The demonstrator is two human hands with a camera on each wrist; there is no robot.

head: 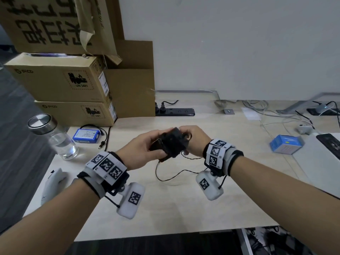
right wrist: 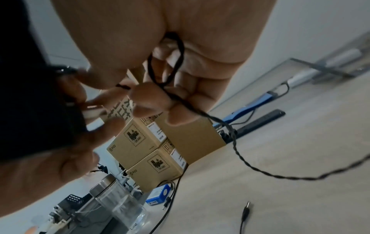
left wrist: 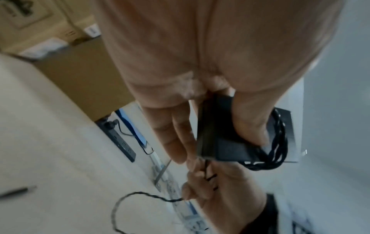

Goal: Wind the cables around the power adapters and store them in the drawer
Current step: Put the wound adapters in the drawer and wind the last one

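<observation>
Nearby, bottle, boxes; left fingers around adapter, right fingers pinching cable.

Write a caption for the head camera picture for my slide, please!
Left hand holds a black adapter while the right hand winds its cable around it.

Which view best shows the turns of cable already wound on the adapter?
The left wrist view: the wound cable loops clearly round the black adapter. In the head view both hands cover most of it. In the right wrist view only the loose cable shows; the adapter is a dark blur.
</observation>
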